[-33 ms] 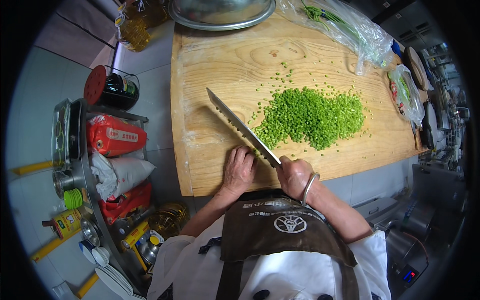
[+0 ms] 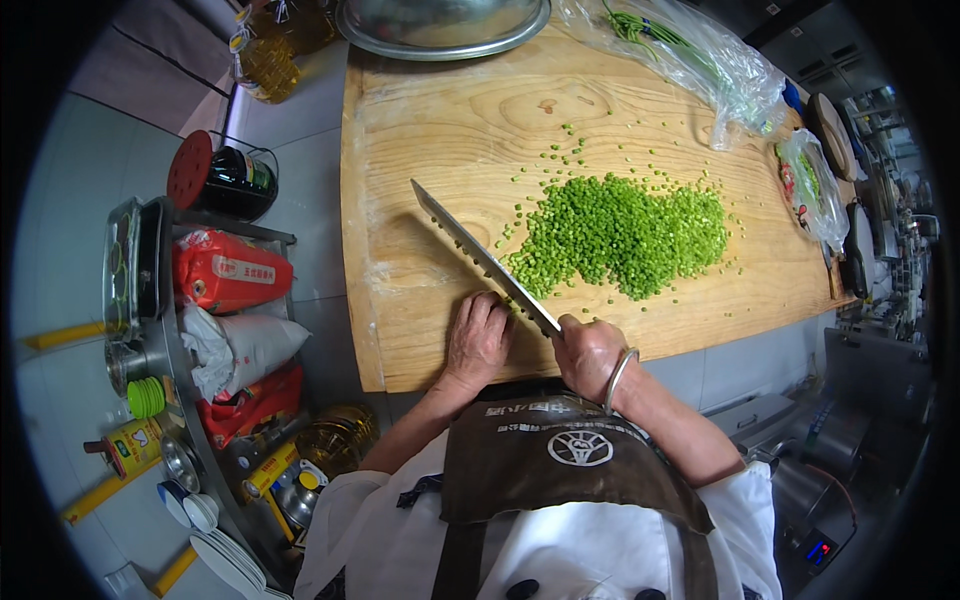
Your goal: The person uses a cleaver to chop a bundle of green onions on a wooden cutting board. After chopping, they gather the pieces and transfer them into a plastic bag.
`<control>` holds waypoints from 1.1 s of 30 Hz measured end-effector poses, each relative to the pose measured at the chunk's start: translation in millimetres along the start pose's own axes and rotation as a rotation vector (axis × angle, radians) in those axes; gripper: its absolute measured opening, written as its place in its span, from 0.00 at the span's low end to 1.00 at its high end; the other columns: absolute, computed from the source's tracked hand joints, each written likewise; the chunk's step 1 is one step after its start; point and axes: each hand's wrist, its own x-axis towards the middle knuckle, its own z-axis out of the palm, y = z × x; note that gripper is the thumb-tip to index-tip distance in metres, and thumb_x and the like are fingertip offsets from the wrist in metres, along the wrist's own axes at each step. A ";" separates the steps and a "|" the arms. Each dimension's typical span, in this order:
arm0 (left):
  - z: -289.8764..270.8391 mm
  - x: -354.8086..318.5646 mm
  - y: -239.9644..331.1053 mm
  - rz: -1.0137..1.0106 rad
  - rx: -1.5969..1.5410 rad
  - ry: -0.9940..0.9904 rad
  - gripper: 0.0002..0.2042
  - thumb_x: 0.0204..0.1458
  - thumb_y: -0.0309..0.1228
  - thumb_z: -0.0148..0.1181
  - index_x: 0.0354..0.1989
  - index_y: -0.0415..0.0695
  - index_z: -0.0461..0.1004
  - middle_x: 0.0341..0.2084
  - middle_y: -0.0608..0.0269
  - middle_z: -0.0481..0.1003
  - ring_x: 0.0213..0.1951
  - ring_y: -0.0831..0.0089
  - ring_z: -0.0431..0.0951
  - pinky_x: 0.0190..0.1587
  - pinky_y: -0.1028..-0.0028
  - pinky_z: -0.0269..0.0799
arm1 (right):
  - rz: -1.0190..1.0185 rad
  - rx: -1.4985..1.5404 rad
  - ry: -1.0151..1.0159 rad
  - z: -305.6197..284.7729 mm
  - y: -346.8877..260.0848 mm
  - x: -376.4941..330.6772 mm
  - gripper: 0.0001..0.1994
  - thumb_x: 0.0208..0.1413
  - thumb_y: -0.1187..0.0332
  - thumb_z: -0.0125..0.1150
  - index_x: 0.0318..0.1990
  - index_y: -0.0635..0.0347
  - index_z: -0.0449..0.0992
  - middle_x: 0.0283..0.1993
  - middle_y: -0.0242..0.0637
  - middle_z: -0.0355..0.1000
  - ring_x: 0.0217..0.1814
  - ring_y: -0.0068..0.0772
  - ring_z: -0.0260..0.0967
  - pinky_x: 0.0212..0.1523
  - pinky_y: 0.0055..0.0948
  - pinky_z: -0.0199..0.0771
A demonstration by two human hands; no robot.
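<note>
My right hand (image 2: 590, 352) is closed around the handle of a kitchen knife (image 2: 487, 260). Its long blade points to the far left over the wooden board (image 2: 430, 130), with green bits stuck along its left side. My left hand (image 2: 479, 338) lies at the near edge of the board, left of the blade. Its fingers are curled together, fingertips close to the steel; whatever is under them is hidden. Just right of the blade spreads a heap of finely chopped green scallions (image 2: 620, 235), with loose pieces scattered around it.
A metal basin (image 2: 445, 30) stands on the far left of the board. Plastic bags with greens (image 2: 690, 60) lie at the far right, and another small bag (image 2: 812, 190) is at the right edge. To the left, a shelf holds a red package (image 2: 235, 272) and a white sack (image 2: 245, 350).
</note>
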 end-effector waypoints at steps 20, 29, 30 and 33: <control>-6.8 0.0 2.2 -0.031 0.018 -0.028 0.08 0.40 0.23 0.55 0.31 0.39 0.71 0.35 0.54 0.66 0.39 0.57 0.66 0.42 0.64 0.65 | 0.015 -0.024 -0.076 5.6 3.3 0.8 0.06 0.49 0.70 0.51 0.26 0.64 0.67 0.16 0.51 0.67 0.20 0.55 0.67 0.23 0.46 0.68; -6.0 -3.2 -2.2 -0.059 0.048 -0.096 0.09 0.38 0.20 0.52 0.31 0.39 0.72 0.34 0.54 0.67 0.37 0.56 0.66 0.40 0.63 0.66 | 0.162 -0.111 -0.310 5.3 -16.7 15.3 0.06 0.47 0.71 0.48 0.30 0.65 0.68 0.24 0.53 0.71 0.28 0.53 0.71 0.33 0.44 0.71; -6.4 -5.0 -1.4 -0.071 0.051 -0.105 0.09 0.38 0.20 0.53 0.31 0.39 0.72 0.34 0.54 0.67 0.37 0.56 0.66 0.40 0.63 0.66 | 0.130 -0.089 -0.271 7.2 -15.3 14.4 0.06 0.47 0.71 0.48 0.30 0.65 0.68 0.23 0.53 0.71 0.27 0.54 0.71 0.32 0.45 0.71; -10.1 -0.8 1.0 -0.065 0.028 -0.080 0.10 0.35 0.19 0.55 0.31 0.39 0.71 0.34 0.53 0.66 0.38 0.55 0.66 0.41 0.63 0.66 | -0.051 0.022 -0.038 20.2 3.9 10.2 0.05 0.47 0.72 0.53 0.25 0.64 0.66 0.15 0.51 0.66 0.19 0.55 0.66 0.22 0.45 0.68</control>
